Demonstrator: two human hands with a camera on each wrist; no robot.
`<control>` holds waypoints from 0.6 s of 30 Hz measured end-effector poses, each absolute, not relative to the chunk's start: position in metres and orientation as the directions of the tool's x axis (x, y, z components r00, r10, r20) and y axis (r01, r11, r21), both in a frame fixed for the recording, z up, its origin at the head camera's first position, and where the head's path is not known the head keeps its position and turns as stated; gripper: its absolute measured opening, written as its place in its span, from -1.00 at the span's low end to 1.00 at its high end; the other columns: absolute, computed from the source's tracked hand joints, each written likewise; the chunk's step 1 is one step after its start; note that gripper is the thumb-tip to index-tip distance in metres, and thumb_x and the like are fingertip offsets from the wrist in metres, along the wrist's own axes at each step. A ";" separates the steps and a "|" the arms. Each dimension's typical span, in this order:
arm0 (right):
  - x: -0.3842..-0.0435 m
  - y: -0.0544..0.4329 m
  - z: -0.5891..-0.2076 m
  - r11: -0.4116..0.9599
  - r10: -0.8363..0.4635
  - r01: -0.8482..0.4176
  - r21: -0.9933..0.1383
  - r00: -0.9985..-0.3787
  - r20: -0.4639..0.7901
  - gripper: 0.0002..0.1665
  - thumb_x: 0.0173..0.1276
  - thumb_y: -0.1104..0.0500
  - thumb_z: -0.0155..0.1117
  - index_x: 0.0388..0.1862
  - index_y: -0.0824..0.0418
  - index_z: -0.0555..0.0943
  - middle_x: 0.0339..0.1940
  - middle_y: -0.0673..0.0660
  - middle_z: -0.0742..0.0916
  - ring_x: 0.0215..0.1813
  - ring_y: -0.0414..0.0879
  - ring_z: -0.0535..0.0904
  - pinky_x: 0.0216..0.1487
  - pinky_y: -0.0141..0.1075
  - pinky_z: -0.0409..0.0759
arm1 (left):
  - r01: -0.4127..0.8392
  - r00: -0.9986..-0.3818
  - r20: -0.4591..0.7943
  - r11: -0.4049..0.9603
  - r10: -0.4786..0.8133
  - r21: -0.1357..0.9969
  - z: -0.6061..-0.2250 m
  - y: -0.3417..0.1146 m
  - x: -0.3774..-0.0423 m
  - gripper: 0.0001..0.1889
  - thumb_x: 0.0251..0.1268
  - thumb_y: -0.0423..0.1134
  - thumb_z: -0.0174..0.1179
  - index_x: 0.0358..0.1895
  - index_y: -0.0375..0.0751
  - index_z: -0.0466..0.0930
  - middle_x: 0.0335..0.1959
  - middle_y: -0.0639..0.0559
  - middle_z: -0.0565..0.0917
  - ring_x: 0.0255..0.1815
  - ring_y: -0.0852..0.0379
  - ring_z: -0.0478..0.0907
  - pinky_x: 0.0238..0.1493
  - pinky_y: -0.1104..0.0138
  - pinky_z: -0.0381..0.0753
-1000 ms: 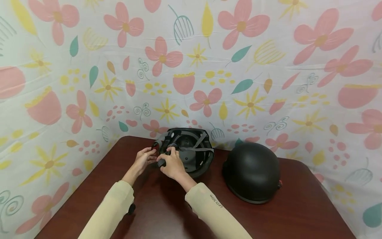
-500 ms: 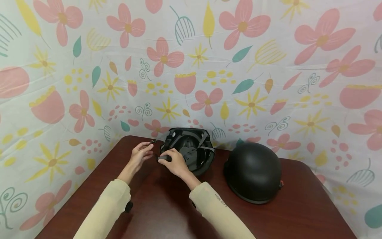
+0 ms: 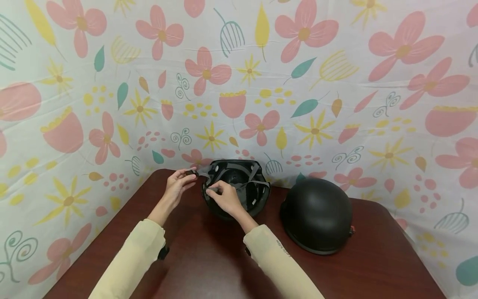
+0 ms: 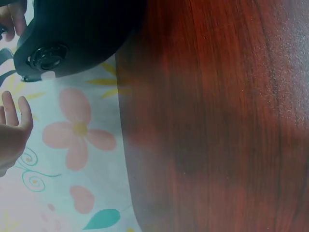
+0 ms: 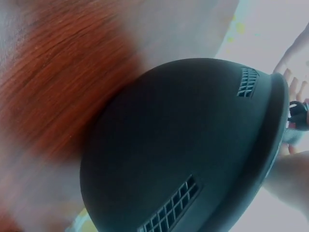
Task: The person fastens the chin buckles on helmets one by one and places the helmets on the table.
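A black helmet (image 3: 239, 178) lies upturned on the table, its padded inside and grey straps showing. My left hand (image 3: 178, 182) is at its left side and pinches a black buckle (image 3: 191, 172) on a grey chin strap (image 3: 204, 173) that runs to the helmet's edge. At the near left rim, my right hand (image 3: 227, 198) pinches a dark grey piece (image 3: 214, 189) between thumb and fingers; its kind cannot be told. In the right wrist view the helmet's smooth outer shell (image 5: 178, 140) with mesh vents fills the middle. The left wrist view has the shell's round vent (image 4: 47, 58).
A second black helmet (image 3: 317, 216) sits dome up to the right, with a small red part (image 3: 352, 231) on its side. Both stand on a dark red wooden table (image 3: 209, 270). A flowered cloth (image 3: 239, 83) hangs close behind and at the sides.
My hands have drawn apart. The left has risen slightly with the buckle, pulling the strap out to the left; the right has moved right and up to the helmet's opening with the dark grey piece.
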State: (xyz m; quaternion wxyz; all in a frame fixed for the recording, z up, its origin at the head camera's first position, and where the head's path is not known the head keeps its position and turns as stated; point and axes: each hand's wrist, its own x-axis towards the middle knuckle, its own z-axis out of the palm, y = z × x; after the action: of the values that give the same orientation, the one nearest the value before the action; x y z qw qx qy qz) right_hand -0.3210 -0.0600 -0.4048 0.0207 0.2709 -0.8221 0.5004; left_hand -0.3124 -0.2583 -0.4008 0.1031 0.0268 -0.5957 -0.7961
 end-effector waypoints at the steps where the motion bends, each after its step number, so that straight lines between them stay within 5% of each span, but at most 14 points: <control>1: -0.321 -0.059 -0.405 0.341 -0.418 -0.458 -0.821 -0.856 0.304 -0.78 0.39 0.11 0.26 -0.11 0.22 0.65 -0.02 0.18 0.77 0.03 0.07 0.68 0.05 -0.13 0.62 | 0.146 -0.977 0.095 -0.271 -0.192 0.951 -0.400 -0.257 -0.312 -0.86 0.33 -0.40 0.20 -0.16 -0.09 0.51 -0.12 0.31 0.72 -0.18 0.25 0.70 0.09 0.28 0.64; 6: -0.323 -0.055 -0.405 0.286 -0.368 -0.392 -0.874 -0.888 0.278 -0.82 0.30 0.17 0.33 -0.20 0.25 0.62 -0.08 0.21 0.78 -0.06 0.05 0.72 -0.07 -0.24 0.65 | 0.212 -0.971 0.171 -0.262 -0.170 0.942 -0.399 -0.251 -0.311 -0.84 0.30 -0.47 0.19 -0.24 -0.12 0.47 -0.18 0.26 0.77 -0.24 0.21 0.73 -0.02 0.34 0.68; 11: -0.324 -0.050 -0.405 0.206 -0.367 -0.360 -0.910 -0.890 0.269 -0.79 0.34 0.20 0.28 -0.08 0.22 0.61 -0.12 0.25 0.79 -0.09 0.08 0.73 -0.12 -0.28 0.63 | 0.249 -0.964 0.218 -0.235 -0.149 0.940 -0.398 -0.246 -0.310 -0.81 0.29 -0.52 0.16 -0.25 -0.14 0.41 -0.31 0.23 0.76 -0.28 0.28 0.71 -0.08 0.37 0.69; 18: -0.325 -0.047 -0.402 0.034 -0.478 -0.315 -0.948 -0.838 0.261 -0.67 0.53 0.25 0.04 0.15 0.39 0.55 -0.07 0.50 0.66 -0.06 0.33 0.66 0.06 -0.07 0.66 | 0.247 -0.965 0.234 -0.123 -0.115 0.961 -0.400 -0.240 -0.308 -0.84 0.28 -0.48 0.20 -0.19 -0.16 0.50 -0.35 0.23 0.72 -0.30 0.26 0.70 -0.07 0.32 0.70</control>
State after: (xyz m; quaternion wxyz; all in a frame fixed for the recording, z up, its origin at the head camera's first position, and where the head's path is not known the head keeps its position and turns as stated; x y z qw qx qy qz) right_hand -0.3249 -0.0466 -0.4017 -0.0640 0.2769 -0.7162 0.6374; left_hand -0.3082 -0.2400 -0.3999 0.1211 -0.0510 -0.6509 -0.7477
